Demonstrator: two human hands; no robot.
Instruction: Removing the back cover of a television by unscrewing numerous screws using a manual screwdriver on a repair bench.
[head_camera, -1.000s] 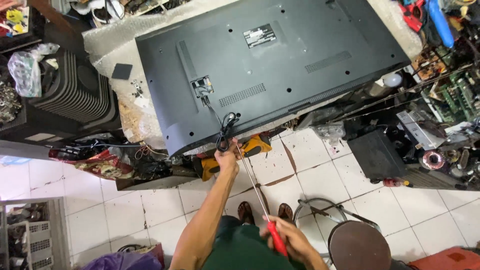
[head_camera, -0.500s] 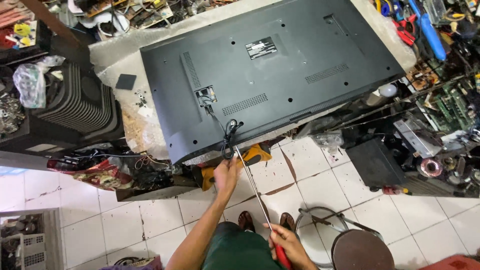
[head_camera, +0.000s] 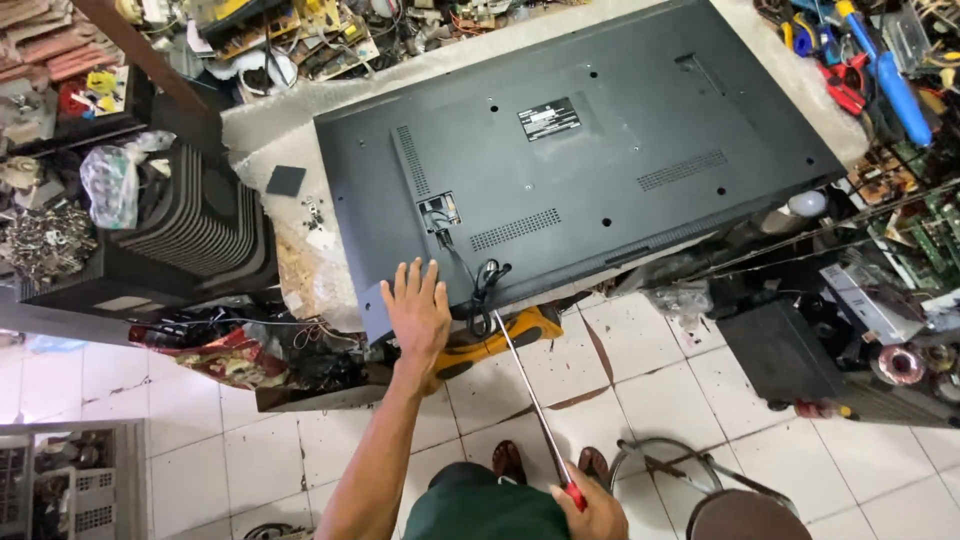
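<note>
A large flat television (head_camera: 600, 150) lies face down on a workbench, its dark back panel up. My left hand (head_camera: 417, 308) rests flat, fingers spread, on the panel's near edge, beside a bundled black power cord (head_camera: 485, 290) that hangs from the socket recess (head_camera: 438, 212). My right hand (head_camera: 592, 510), low in the frame near my body, grips the red handle of a long screwdriver (head_camera: 530, 400). Its thin shaft slants up to the panel's near edge by the cord.
A black ribbed casing (head_camera: 190, 225) stands left of the bench. Circuit boards and tools crowd the back and right edges. A yellow tool (head_camera: 500, 340) lies under the bench edge. A round stool (head_camera: 735, 510) stands on the white tiled floor at my right.
My left hand has opened from near the cord and now lies flat on the panel's edge. The view has shifted, so the television sits further right. The screwdriver stays in my right hand.
</note>
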